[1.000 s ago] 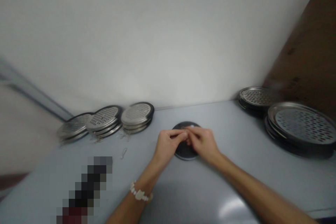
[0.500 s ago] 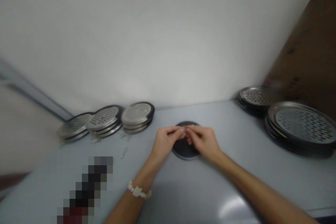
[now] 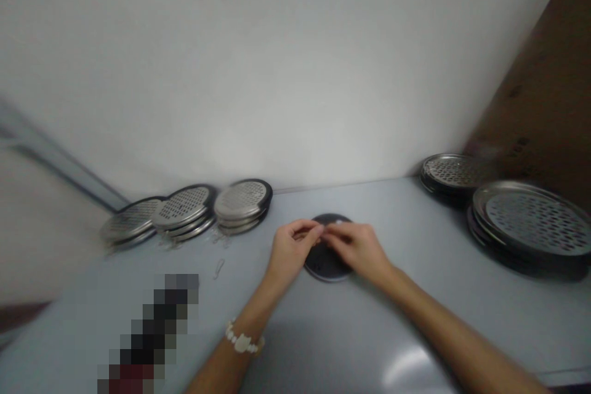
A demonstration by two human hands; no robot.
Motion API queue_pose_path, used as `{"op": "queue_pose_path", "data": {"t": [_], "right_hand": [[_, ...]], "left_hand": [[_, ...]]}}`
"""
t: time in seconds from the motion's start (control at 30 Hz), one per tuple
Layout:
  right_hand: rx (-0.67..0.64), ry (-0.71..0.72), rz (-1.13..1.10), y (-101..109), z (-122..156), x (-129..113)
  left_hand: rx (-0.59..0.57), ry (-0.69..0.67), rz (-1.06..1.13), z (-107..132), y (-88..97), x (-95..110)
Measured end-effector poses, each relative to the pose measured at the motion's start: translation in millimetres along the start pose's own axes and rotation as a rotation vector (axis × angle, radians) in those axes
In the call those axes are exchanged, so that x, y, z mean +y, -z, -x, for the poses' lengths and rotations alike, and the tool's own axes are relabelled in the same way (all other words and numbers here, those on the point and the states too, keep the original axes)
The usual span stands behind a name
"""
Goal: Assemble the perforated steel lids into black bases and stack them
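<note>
My left hand and right hand meet, fingertips pinched above a black round disc on the desk; can't tell what's gripped. Perforated metal plate stacks sit well apart at frame left, more stacks at frame right.

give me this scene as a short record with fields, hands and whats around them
left hand: raised over the disc, fingers meeting the right hand's, beaded bracelet on the wrist
right hand: fingertips against the left hand's, anything pinched too small to tell
under hands: round black disc on grey table
rest: perforated metal discs in stacks, small wire loop
</note>
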State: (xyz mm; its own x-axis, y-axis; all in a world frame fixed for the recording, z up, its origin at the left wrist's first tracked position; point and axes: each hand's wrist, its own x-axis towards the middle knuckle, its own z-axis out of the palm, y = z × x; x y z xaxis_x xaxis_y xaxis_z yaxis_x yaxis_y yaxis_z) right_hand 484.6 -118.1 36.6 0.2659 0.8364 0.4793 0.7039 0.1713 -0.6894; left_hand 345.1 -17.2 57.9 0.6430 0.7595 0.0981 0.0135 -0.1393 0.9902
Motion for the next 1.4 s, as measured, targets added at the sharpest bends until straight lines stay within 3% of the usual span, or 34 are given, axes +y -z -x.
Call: {"op": "queue_pose_path", "data": {"t": [0.23, 0.37, 1.07, 1.4], "right_hand": [[0.006, 0.125, 0.175, 0, 4, 2], [-0.009, 0.130, 0.190, -1, 5, 2], [-0.011, 0.044, 0.218, 1, 3, 1], [-0.049, 0.049, 0.275, -2, 4, 1]], "left_hand": [[-0.030, -0.306, -0.351, 11, -3.7, 13], [-0.039, -0.381, -0.405, 14, -6.2, 16], [-0.045, 0.184, 0.089, 2, -0.3, 0], [-0.045, 0.260, 0.158, 5, -7.1, 1]]}}
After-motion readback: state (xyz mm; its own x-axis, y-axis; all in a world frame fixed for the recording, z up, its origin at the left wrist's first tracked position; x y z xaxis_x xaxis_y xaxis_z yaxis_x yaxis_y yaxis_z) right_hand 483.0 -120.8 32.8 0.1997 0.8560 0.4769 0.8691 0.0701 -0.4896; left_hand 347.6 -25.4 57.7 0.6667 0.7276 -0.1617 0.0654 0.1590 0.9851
